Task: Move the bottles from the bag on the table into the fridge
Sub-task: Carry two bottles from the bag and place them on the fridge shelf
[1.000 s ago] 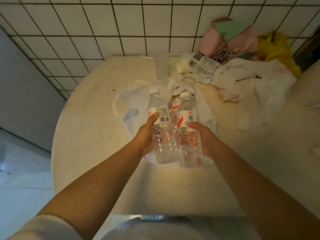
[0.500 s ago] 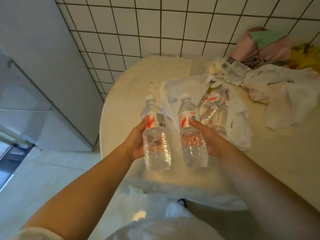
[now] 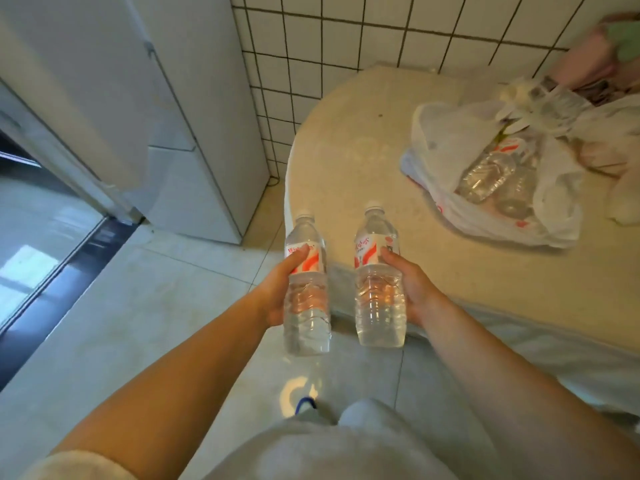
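Note:
My left hand (image 3: 277, 289) grips a clear water bottle (image 3: 306, 306) with a red and white label, held upright over the floor at the table's edge. My right hand (image 3: 412, 289) grips a second, like bottle (image 3: 379, 299) beside it. Behind them, on the round beige table (image 3: 346, 168), lies a white plastic bag (image 3: 450, 143) with more clear bottles (image 3: 488, 174) lying inside. The white fridge (image 3: 194, 109) stands at the left against the tiled wall, its doors closed.
Crumpled white bags and pink and green cloth (image 3: 606, 53) pile up at the table's far right. A dark doorway threshold (image 3: 69, 258) runs along the pale tiled floor at the left. My knee in light trousers (image 3: 363, 427) is below.
The view has swung left and back from the table. Both hands have carried their bottles out of the bag and past the table's edge, and the fridge has come into sight.

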